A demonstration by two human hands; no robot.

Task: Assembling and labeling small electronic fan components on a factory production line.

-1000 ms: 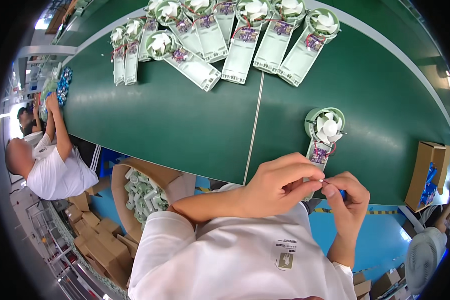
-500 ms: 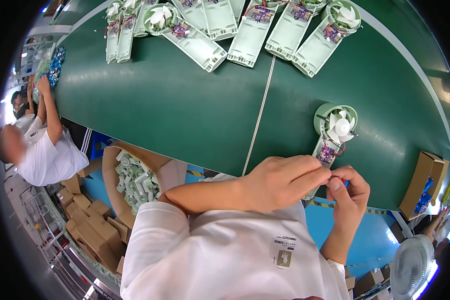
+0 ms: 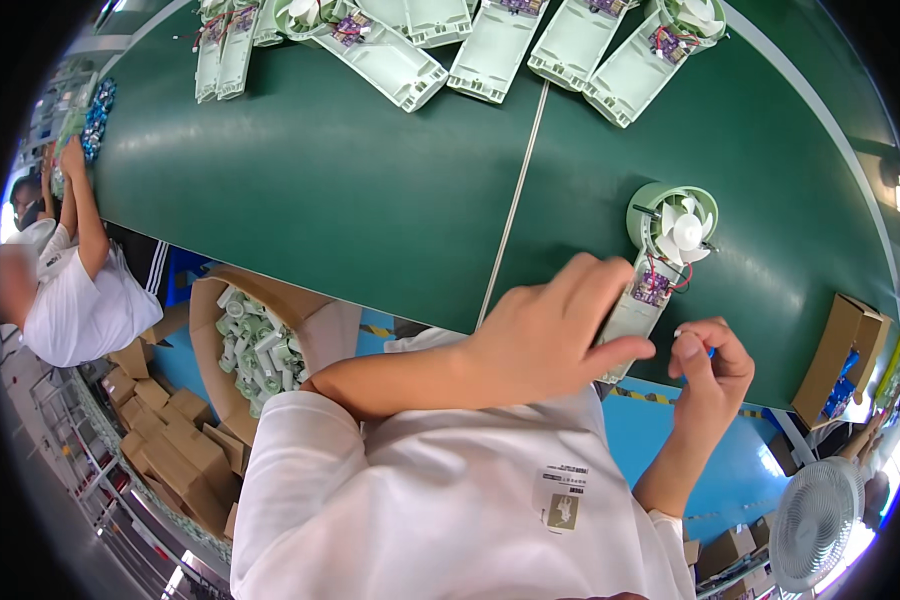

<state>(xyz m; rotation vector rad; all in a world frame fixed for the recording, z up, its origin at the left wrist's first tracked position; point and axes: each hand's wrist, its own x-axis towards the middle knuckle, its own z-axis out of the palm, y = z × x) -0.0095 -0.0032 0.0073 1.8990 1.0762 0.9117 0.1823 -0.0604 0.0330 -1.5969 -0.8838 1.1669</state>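
Note:
A pale green handheld fan half-shell (image 3: 630,318) lies on the bench in front of me, its round end away from me. In that end sits a white fan blade (image 3: 686,232); below it, a purple circuit board (image 3: 652,287) with red and black wires shows. My left hand (image 3: 560,325) is open at the shell's left side, thumb stretched out over its lower part. To the right of the shell, my right hand (image 3: 712,372) is closed in a pinch. A small blue piece (image 3: 711,352) shows between its fingers, with a white tip beside it; most is hidden.
Several similar half-shells (image 3: 495,60) with boards and fans line the bench's far side. A carton of pale green parts (image 3: 260,345) stands at left below the bench edge. A cardboard box with blue items (image 3: 838,355) is at right. Another person (image 3: 85,305) works at far left.
My hands have moved apart. The left has opened and shifted up-left, off the right hand's fingertips; the right has moved slightly right, still pinching. The whole view has shifted a little.

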